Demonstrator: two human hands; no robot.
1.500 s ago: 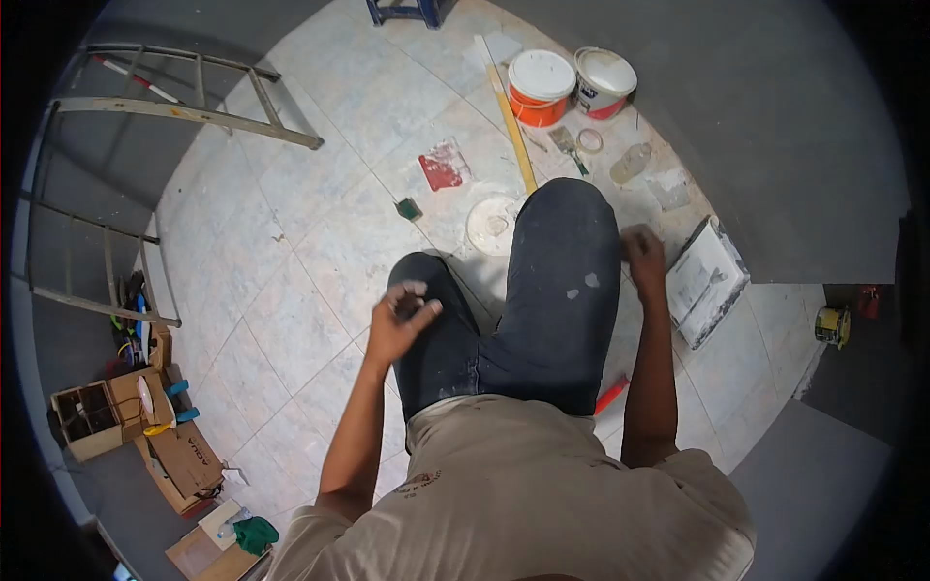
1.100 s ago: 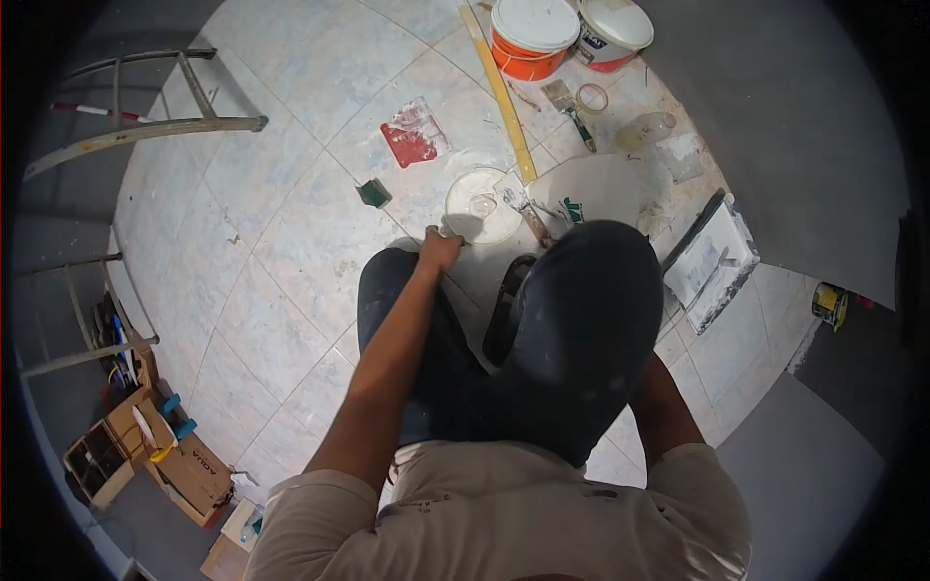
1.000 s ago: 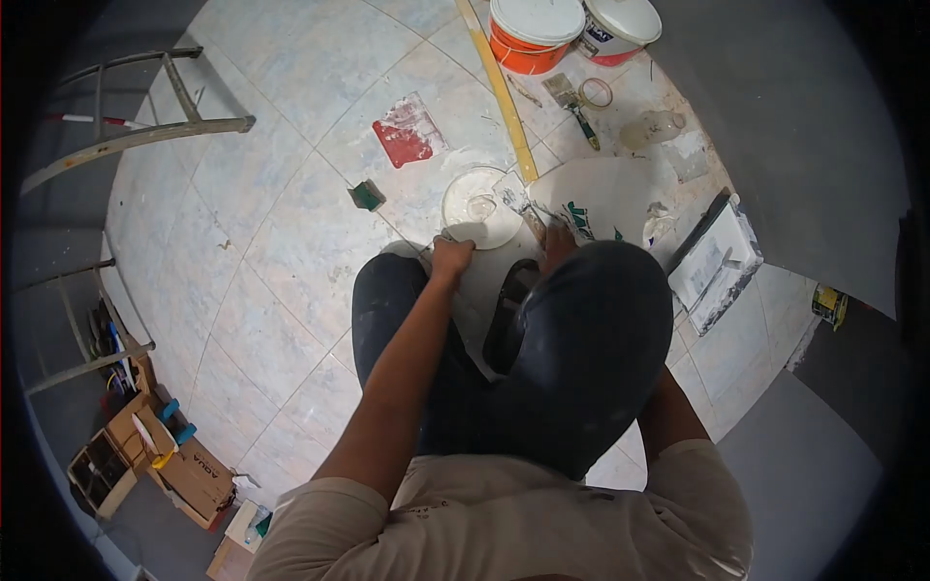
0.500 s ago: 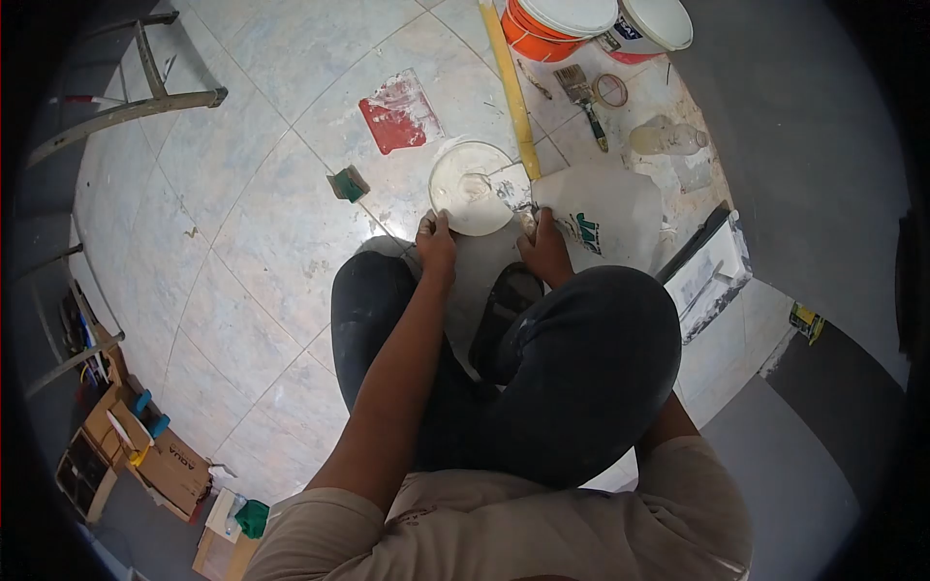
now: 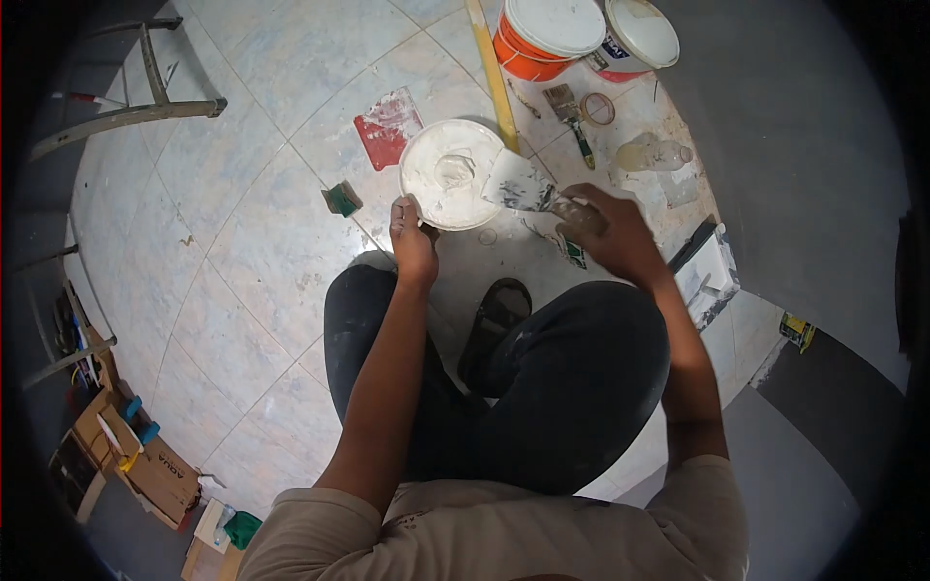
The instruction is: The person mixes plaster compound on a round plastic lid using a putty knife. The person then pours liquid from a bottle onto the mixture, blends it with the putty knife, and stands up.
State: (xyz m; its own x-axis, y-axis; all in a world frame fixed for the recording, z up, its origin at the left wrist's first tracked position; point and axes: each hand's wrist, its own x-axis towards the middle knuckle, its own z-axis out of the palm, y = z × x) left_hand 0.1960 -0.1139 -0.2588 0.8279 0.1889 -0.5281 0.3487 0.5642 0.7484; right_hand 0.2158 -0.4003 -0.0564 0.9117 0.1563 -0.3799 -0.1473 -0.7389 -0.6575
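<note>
My left hand [image 5: 415,232] is closed on the near rim of a round white container [image 5: 426,208], thumb on top. White paste [image 5: 455,172] lies in it with a lump in the middle; how deep the container is, I cannot tell. My right hand [image 5: 615,228] wraps round the handle of a putty knife [image 5: 521,182]. The knife's wide blade is smeared with white and dark paste, and its edge is at the container's right rim. Under my right wrist is a white sheet with green lettering [image 5: 572,252], partly hidden.
Beyond lie a red scraper [image 5: 378,140], a yellow bar [image 5: 492,73], a paintbrush [image 5: 570,116], a tape roll [image 5: 598,108] and a bottle [image 5: 654,155]. Two buckets [image 5: 533,63] [image 5: 635,44] stand behind. A green-and-brown block [image 5: 342,199] is left; a white tray [image 5: 712,276] right; ladder [image 5: 136,111] far left.
My right hand has risen and moved right with the putty knife, its blade now reaching in from the right. The container in my left hand looks larger and has shifted slightly left.
</note>
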